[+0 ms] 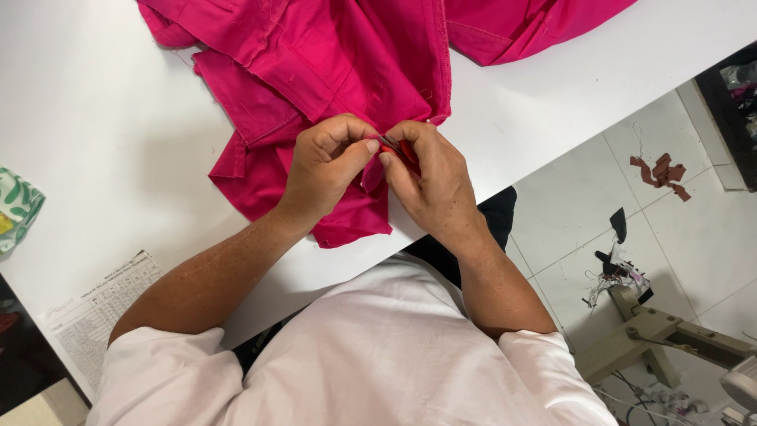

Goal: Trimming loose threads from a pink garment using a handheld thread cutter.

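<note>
Where the white desk [95,118] meets the left edge of the frame, a green-and-white patterned pouch [17,207] pokes into view, its contents hidden. Below it, in the lower left, lies a printed sheet of paper [98,312] ruled into a table. Spread across the upper middle of the frame is a bright pink garment [339,55], one fold of it hanging down toward the person's white shirt [371,355]. At the centre, the left hand [323,170] has its fingers [347,130] curled tight, thumb pressed against forefinger, pinching a fold of the pink cloth. Touching it on the right, the right hand [430,177] has its fingers [410,138] closed round a small red-handled metal tool [394,146], mostly hidden, its tip at the pinched fold. Right of the desk, brown fabric scraps [661,175] lie on the tiled floor [710,237].
</note>
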